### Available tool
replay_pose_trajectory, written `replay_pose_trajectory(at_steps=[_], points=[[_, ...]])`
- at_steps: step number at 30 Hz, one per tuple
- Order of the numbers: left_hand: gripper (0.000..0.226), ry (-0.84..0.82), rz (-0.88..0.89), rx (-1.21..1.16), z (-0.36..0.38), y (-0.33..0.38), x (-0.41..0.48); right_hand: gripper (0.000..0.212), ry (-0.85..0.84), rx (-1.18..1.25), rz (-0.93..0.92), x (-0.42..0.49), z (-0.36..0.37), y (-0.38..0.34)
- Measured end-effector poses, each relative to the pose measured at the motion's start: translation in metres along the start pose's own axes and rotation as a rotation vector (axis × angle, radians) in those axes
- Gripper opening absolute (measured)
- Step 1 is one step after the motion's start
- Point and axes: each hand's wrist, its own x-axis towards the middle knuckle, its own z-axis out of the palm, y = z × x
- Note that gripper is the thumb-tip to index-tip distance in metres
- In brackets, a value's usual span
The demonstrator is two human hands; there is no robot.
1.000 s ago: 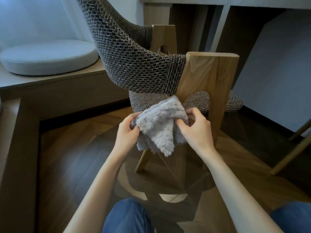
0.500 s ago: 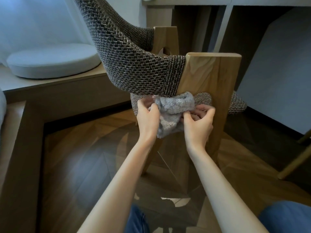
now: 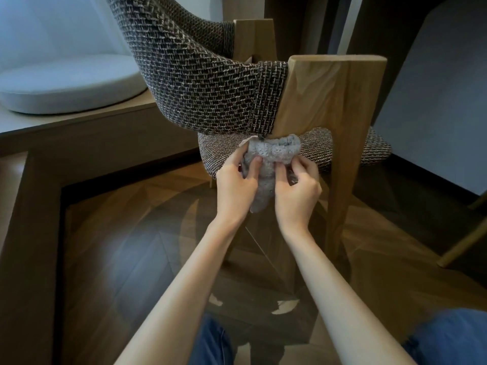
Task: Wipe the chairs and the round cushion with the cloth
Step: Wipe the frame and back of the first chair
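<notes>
both hands are grasping the cloth, bunched against the chair where its woven back meets the wooden leg, just above the seat. the left hand is pinching its left side, the right hand its right side. the cushion is lying on the ledge to the left, well apart.
</notes>
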Motion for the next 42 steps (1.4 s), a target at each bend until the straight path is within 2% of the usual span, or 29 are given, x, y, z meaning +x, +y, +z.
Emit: replay_pose_trajectory(at_steps=[3, 7, 9, 12, 15, 18, 20, 23, 29, 31, 34, 36, 39, 42], points=[[0.035, 0.046, -0.021, -0.009, -0.005, -0.019, -0.011, 0.027, -0.022, -0.001, 0.044, -0.013, 0.005, 0.016], [0.028, 0.14, -0.004, -0.008, -0.004, -0.043, -0.028, 0.013, -0.037, 0.001, 0.064, -0.03, 0.011, 0.039], [0.032, 0.189, 0.013, 0.005, -0.005, -0.053, -0.036, 0.01, -0.108, -0.008, 0.154, -0.04, 0.016, 0.051], [0.032, 0.169, 0.02, 0.056, -0.007, -0.078, -0.05, 0.011, -0.196, -0.026, 0.301, -0.055, 0.024, 0.071], [0.033, 0.15, -0.176, 0.148, -0.01, -0.108, -0.065, 0.011, -0.321, -0.083, 0.333, -0.07, 0.032, 0.093], [0.037, 0.064, -0.345, 0.289, -0.014, -0.138, -0.073, 0.013, -0.494, -0.13, 0.359, -0.086, 0.042, 0.119], [0.038, -0.012, -0.366, 0.321, -0.017, -0.15, -0.075, 0.015, -0.583, -0.157, 0.408, -0.093, 0.048, 0.133], [0.039, -0.094, -0.406, 0.359, -0.02, -0.171, -0.081, 0.021, -0.667, -0.15, 0.573, -0.103, 0.056, 0.151], [0.027, -0.227, -0.52, 0.341, -0.018, -0.216, -0.099, 0.033, -0.91, -0.161, 0.798, -0.12, 0.078, 0.183], [0.032, -0.285, -0.611, 0.346, -0.02, -0.227, -0.101, 0.036, -0.94, -0.075, 0.898, -0.127, 0.084, 0.187], [0.048, -0.405, -0.772, 0.318, -0.022, -0.235, -0.103, 0.039, -0.887, 0.323, 1.199, -0.137, 0.086, 0.189], [0.053, -0.433, -0.815, 0.279, -0.022, -0.233, -0.103, 0.039, -0.846, 0.485, 1.305, -0.138, 0.084, 0.184], [0.053, -0.374, -0.809, 0.168, -0.022, -0.224, -0.101, 0.035, -0.845, 0.439, 1.252, -0.134, 0.085, 0.173], [0.054, -0.339, -0.691, 0.148, -0.024, -0.208, -0.093, 0.028, -0.826, 0.122, 0.987, -0.125, 0.079, 0.163]])
